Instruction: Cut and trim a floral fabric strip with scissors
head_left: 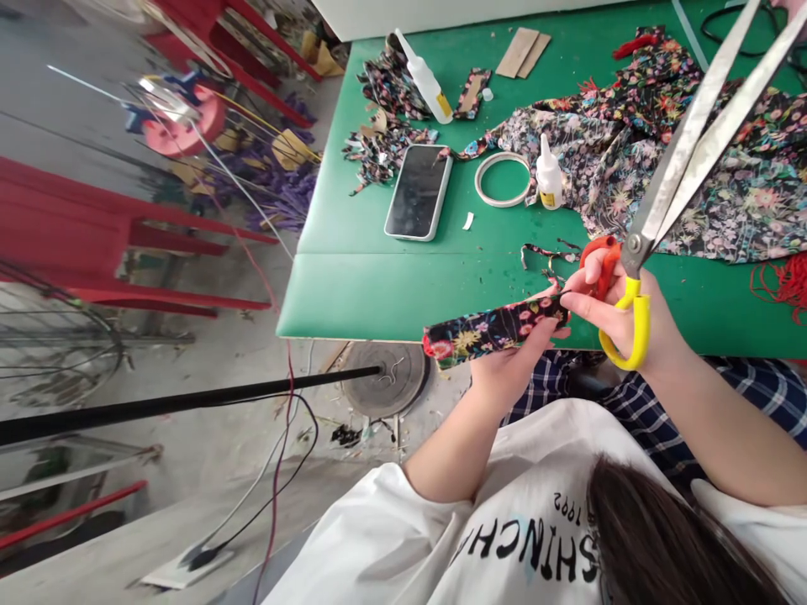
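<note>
My left hand is closed around a flat strip covered in black floral fabric, held over the front edge of the table. Scissors with one red and one yellow handle hang on my right hand, their long blades spread apart and pointing away to the upper right. With the thumb and fingertips, that same hand pinches the strip's right end. Just beyond the fingers, thin fabric scraps lie on the table. A large piece of floral cloth spreads behind the scissors.
On the green table are a phone, a tape roll, two glue bottles, cardboard pieces and bundled fabric scraps. Red threads lie at right. A black pole and red chairs stand left.
</note>
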The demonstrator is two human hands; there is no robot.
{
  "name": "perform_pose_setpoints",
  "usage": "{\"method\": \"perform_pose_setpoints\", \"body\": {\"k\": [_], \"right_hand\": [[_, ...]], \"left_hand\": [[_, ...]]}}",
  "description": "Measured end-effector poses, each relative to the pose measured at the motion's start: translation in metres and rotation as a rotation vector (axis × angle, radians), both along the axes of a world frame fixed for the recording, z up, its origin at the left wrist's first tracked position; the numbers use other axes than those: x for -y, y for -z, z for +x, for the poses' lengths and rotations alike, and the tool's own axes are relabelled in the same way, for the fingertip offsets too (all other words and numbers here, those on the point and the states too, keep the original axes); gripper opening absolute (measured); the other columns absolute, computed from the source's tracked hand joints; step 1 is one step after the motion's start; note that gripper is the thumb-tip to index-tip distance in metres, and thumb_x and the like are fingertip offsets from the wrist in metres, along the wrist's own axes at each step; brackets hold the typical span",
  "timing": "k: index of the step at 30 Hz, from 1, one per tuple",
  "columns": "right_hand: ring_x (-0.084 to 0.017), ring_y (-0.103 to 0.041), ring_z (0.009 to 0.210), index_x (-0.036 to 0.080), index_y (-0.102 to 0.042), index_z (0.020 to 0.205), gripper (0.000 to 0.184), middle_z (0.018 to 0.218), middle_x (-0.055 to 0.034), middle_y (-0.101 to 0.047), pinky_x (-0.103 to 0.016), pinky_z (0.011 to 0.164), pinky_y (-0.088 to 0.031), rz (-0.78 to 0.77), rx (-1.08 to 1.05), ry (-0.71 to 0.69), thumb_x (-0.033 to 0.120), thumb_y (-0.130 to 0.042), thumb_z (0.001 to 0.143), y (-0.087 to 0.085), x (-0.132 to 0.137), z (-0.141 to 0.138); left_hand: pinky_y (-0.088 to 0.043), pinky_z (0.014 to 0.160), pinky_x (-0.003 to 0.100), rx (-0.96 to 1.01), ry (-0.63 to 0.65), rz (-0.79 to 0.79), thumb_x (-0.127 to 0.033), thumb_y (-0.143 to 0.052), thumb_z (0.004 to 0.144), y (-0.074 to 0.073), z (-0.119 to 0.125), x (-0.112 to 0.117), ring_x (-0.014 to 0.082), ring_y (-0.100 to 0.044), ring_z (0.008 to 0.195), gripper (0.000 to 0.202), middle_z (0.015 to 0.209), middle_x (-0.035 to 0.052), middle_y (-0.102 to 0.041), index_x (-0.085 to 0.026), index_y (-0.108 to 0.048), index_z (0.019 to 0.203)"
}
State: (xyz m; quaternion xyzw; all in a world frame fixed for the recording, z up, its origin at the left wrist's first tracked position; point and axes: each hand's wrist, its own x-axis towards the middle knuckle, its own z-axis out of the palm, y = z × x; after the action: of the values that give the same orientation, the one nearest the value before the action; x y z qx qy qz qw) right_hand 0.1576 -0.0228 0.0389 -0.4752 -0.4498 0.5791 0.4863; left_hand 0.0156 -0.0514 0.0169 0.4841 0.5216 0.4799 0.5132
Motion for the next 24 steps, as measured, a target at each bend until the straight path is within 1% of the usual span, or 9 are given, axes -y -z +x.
{"method": "perform_pose_setpoints", "body": {"k": [4, 8, 11, 13, 15, 17, 19, 21, 24], "right_hand": [[-0.012, -0.059, 0.073, 0.025, -0.035, 0.075, 0.032, 0.072, 0.0053, -0.051, -0.032, 0.071, -0.051, 0.044, 0.017, 0.078, 0.028, -0.066, 0.067, 0.002, -0.004, 0.004], [-0.014, -0.059, 0.076, 0.026, -0.034, 0.074, 0.030, 0.077, 0.0029, -0.051, -0.034, 0.073, -0.052, 0.040, 0.104, 0.144, 0.027, -0.063, 0.066, 0.002, -0.013, 0.017], [-0.014, -0.060, 0.076, 0.026, -0.037, 0.073, 0.028, 0.075, 0.0033, -0.051, -0.036, 0.081, -0.052, 0.055, 0.095, 0.143, 0.025, -0.063, 0.064, 0.001, -0.018, 0.024], [-0.013, -0.060, 0.075, 0.026, -0.037, 0.072, 0.028, 0.073, 0.0044, -0.049, -0.035, 0.084, -0.052, 0.059, 0.051, 0.131, 0.024, -0.064, 0.063, 0.001, -0.020, 0.024], [-0.013, -0.060, 0.076, 0.025, -0.038, 0.072, 0.029, 0.072, 0.0051, -0.049, -0.034, 0.083, -0.052, 0.057, 0.028, 0.104, 0.024, -0.065, 0.064, 0.001, -0.019, 0.023], [-0.012, -0.060, 0.077, 0.025, -0.037, 0.073, 0.030, 0.073, 0.0055, -0.049, -0.033, 0.081, -0.051, 0.062, 0.034, 0.068, 0.026, -0.066, 0.065, 0.001, -0.018, 0.020], [-0.012, -0.059, 0.077, 0.025, -0.037, 0.074, 0.032, 0.075, 0.0056, -0.049, -0.032, 0.079, -0.050, 0.082, 0.051, 0.051, 0.030, -0.068, 0.067, 0.001, -0.017, 0.019], [-0.011, -0.058, 0.075, 0.024, -0.037, 0.074, 0.033, 0.074, 0.0055, -0.048, -0.031, 0.076, -0.049, 0.099, 0.094, 0.074, 0.037, -0.068, 0.070, 0.001, -0.015, 0.020], [-0.011, -0.052, 0.065, 0.025, -0.041, 0.077, 0.037, 0.071, 0.0050, -0.047, -0.030, 0.066, -0.046, 0.110, 0.209, 0.124, 0.054, -0.064, 0.074, -0.001, -0.011, 0.028]], "left_hand": [[-0.059, 0.050, 0.030, 0.052, -0.032, 0.035, -0.050, -0.064, 0.079, 0.004, -0.012, -0.009, 0.0205, -0.069, 0.058, 0.033, 0.064, 0.0039, -0.071, -0.018, -0.071, 0.074], [-0.051, 0.042, 0.024, 0.134, -0.317, 0.079, -0.053, -0.055, 0.080, 0.001, -0.034, -0.031, 0.0151, -0.064, 0.051, 0.038, 0.061, 0.0010, -0.067, -0.018, -0.067, 0.073], [-0.052, 0.049, 0.021, 0.126, -0.463, 0.216, -0.045, -0.053, 0.082, -0.007, -0.044, -0.043, 0.0132, -0.067, 0.065, 0.030, 0.071, 0.0005, -0.070, -0.020, -0.068, 0.076], [-0.055, 0.067, 0.022, 0.023, -0.412, 0.318, -0.037, -0.055, 0.084, -0.013, -0.046, -0.043, 0.0137, -0.068, 0.083, 0.024, 0.082, 0.0007, -0.072, -0.020, -0.070, 0.077], [-0.053, 0.079, 0.024, -0.139, -0.182, 0.295, -0.038, -0.056, 0.085, -0.021, -0.043, -0.038, 0.0154, -0.066, 0.091, 0.024, 0.090, 0.0019, -0.073, -0.020, -0.073, 0.085], [-0.054, 0.078, 0.027, -0.296, 0.104, 0.179, -0.042, -0.063, 0.081, -0.028, -0.037, -0.033, 0.0178, -0.067, 0.085, 0.027, 0.091, 0.0033, -0.074, -0.020, -0.073, 0.093], [-0.053, 0.068, 0.026, -0.377, 0.263, 0.086, -0.040, -0.071, 0.075, -0.031, -0.031, -0.028, 0.0179, -0.067, 0.073, 0.025, 0.082, 0.0025, -0.074, -0.020, -0.074, 0.090], [-0.052, 0.060, 0.024, -0.325, 0.255, 0.015, -0.038, -0.074, 0.071, -0.031, -0.026, -0.025, 0.0160, -0.064, 0.064, 0.022, 0.073, 0.0013, -0.071, -0.019, -0.072, 0.083], [-0.051, 0.046, 0.022, -0.063, 0.061, -0.083, -0.043, -0.074, 0.072, -0.026, -0.021, -0.022, 0.0119, -0.059, 0.050, 0.028, 0.064, -0.0015, -0.066, -0.019, -0.066, 0.083]]}}
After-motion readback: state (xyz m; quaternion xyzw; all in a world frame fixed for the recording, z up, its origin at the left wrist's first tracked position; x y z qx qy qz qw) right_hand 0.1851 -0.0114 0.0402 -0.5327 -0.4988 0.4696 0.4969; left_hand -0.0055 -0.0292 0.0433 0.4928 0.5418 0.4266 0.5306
